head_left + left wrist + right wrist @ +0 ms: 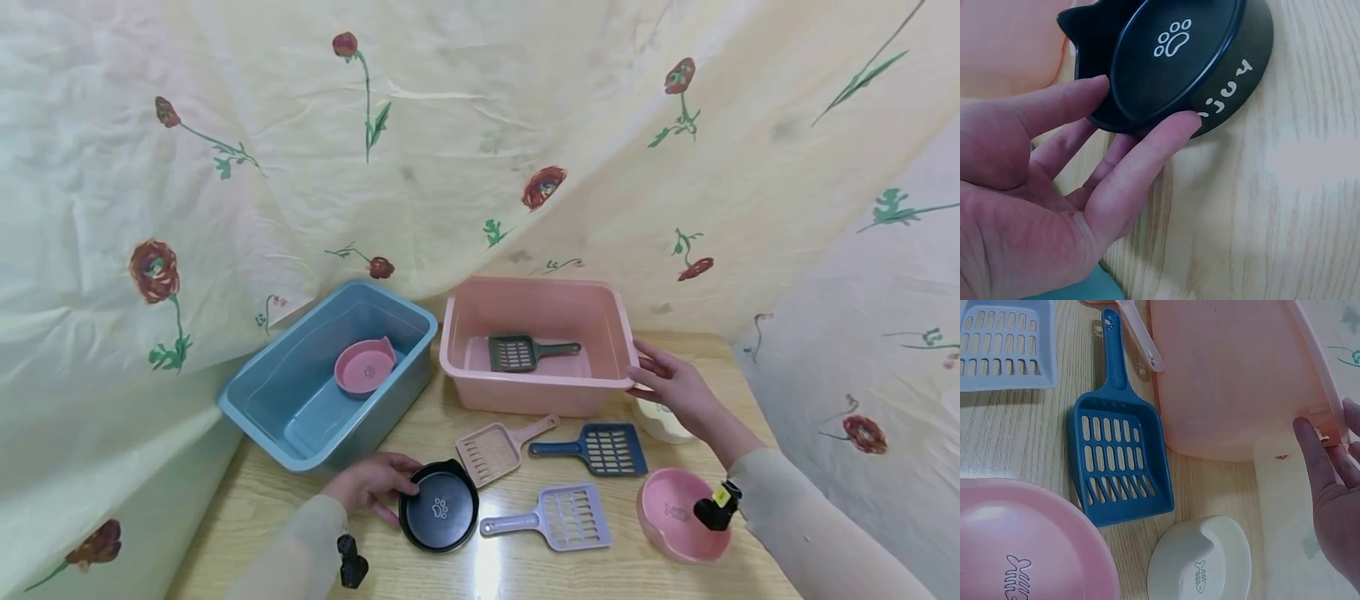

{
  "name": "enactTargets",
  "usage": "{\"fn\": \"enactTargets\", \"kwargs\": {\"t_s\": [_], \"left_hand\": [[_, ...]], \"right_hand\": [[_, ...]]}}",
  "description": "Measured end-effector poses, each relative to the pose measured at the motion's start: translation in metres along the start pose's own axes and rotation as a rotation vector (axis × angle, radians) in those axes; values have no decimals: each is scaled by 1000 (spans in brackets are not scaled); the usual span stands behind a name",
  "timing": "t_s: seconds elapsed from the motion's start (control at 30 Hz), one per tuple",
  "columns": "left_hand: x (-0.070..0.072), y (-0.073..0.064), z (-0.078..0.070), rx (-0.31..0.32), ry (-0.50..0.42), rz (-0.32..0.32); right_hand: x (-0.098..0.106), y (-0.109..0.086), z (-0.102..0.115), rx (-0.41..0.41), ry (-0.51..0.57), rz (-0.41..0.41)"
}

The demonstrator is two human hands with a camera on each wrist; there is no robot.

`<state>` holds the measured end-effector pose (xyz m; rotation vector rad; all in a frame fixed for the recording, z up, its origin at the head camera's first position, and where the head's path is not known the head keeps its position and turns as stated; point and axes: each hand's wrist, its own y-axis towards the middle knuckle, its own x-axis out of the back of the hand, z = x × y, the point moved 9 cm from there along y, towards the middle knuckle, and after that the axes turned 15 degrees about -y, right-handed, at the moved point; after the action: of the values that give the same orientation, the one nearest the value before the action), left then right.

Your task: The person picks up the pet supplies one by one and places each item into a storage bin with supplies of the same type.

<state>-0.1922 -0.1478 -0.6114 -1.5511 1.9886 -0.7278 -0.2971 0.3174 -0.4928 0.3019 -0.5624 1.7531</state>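
My left hand (382,483) holds a black cat-ear pet bowl (441,508) by its left edge. In the left wrist view, one fingertip reaches inside the rim of this black bowl (1172,50), and others lie against its lettered outer wall. A white paw print marks its inside. My right hand (675,392) grips the right rim of a pink litter box (525,393); the right wrist view shows one finger along the outside of the box (1229,381), the others at its rim. A dark grey-green litter scoop (517,354) lies inside the pink box.
A blue litter box (262,392) at left contains a pink bowl (365,368). In front lie a pale pink scoop (491,454), a navy scoop (611,450) and a lavender scoop (573,517). A pink bowl (671,512) and a cream bowl (663,423) stand at right. Floral cloth (450,167) hangs behind.
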Motion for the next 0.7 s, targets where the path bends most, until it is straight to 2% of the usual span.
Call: {"fn": "enactTargets", "kwargs": {"t_s": [0.17,0.33,0.7], "left_hand": [[-1,3,0,-14,18,-34],[-1,3,3,-27,29,-41],[-4,2,1,-31,29,-21]], "right_hand": [[1,-1,1,20,37,-10],[-2,-1,-1,20,65,-8],[-1,-1,-3,18,88,-29]]}}
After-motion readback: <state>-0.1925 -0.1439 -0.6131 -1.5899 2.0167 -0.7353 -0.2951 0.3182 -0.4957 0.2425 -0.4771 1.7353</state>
